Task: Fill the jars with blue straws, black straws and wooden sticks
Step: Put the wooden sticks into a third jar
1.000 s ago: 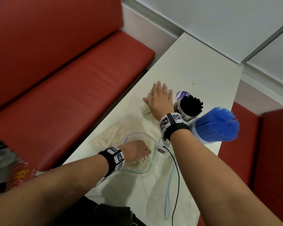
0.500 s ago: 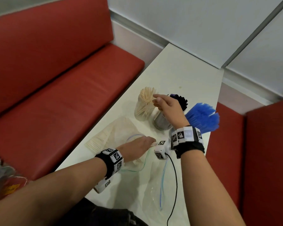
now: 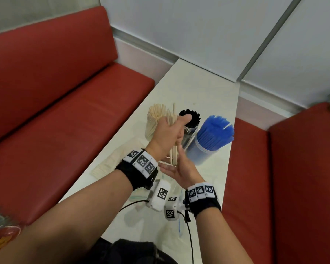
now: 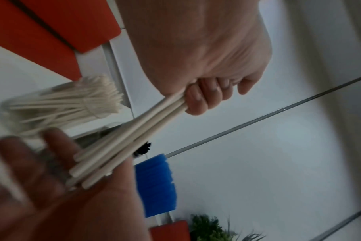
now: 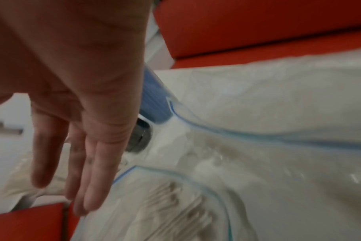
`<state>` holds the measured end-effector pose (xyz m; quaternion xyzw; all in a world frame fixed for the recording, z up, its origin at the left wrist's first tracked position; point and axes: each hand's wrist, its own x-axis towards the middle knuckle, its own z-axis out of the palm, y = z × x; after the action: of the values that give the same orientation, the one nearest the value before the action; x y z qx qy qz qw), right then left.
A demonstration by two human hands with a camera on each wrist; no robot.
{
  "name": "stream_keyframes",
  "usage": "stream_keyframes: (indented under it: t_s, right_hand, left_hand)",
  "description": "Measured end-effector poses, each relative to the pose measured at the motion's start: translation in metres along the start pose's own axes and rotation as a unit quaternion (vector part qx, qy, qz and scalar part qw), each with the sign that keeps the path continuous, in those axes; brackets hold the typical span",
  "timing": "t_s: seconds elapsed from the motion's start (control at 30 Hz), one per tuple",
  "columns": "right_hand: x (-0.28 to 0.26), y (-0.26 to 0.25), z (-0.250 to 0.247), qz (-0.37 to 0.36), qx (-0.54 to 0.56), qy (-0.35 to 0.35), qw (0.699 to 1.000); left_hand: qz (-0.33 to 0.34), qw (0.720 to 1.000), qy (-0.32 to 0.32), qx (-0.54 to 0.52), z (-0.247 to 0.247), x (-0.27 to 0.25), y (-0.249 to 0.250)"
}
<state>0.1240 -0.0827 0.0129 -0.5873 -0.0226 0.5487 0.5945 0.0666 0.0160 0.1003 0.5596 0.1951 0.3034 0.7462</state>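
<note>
While the left hand (image 3: 168, 133) curls its fingers (image 4: 198, 99) round a small bundle of pale wooden sticks (image 4: 122, 146), the bundle stands almost upright above the long white worktop (image 3: 202, 88), lower ends touching the upturned palm of the right hand (image 3: 181, 171). That right hand lies flat, its fingers (image 5: 93, 179) straight and close together, holding nothing. Just behind the left hand stands a clear jar packed with more wooden sticks (image 3: 155, 119), and the raised hand hides part of it from the head view. Right beside it sits the clear jar of black straws (image 3: 190, 126), the left thumb crossing in front of its top. Next along, nearest the right edge of the worktop, is the clear jar crammed with blue straws (image 3: 211, 136), fanned out at the top. Under both wrists lie clear zip-seal plastic bags with blue edging (image 5: 258, 130); one, seen blurred from the right wrist, holds more pale sticks. A flat pale packet (image 3: 107, 164) lies on the worktop's left edge, half hidden by the left wrist. A black cable (image 3: 189, 237) trails from the wrist cameras across the bags. Red padded bench seats (image 3: 65, 111) flank the worktop on both sides, and a bit of green plant (image 4: 208, 228) shows at the far right.
</note>
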Motion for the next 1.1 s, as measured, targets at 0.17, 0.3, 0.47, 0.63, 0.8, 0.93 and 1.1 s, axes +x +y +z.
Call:
stream_keyframes:
  t_s: [0.17, 0.3, 0.47, 0.63, 0.8, 0.93, 1.1]
  right_hand:
    - [-0.017, -0.008, 0.013, 0.026, 0.205, -0.097, 0.974]
    - [-0.028, -0.018, 0.019, -0.004, 0.171, -0.133, 0.976]
    - [-0.036, -0.031, 0.013, -0.078, 0.078, -0.109, 0.988]
    - [-0.057, -0.069, -0.002, -0.203, -0.016, -0.197, 0.959]
    - [-0.064, -0.084, 0.015, -0.280, 0.039, -0.096, 0.954]
    - [-0.062, -0.090, 0.028, -0.327, 0.013, -0.035, 0.944]
    - [-0.054, -0.067, 0.056, -0.304, -0.150, -0.047, 0.940]
  left_hand:
    - [0.007, 0.999, -0.042, 0.003, 0.013, -0.009, 0.012]
    - [-0.034, 0.998, -0.042, 0.029, 0.015, -0.019, 0.003]
    - [-0.191, 0.964, -0.167, 0.076, -0.001, -0.021, -0.008]
    - [-0.348, 0.833, -0.408, 0.139, -0.019, -0.027, -0.018]
    - [-0.359, 0.843, -0.396, -0.061, -0.041, -0.027, -0.026]
    - [-0.411, 0.881, -0.182, -0.147, -0.055, -0.023, -0.045]
    - [-0.449, 0.857, -0.059, -0.248, -0.052, -0.022, -0.059]
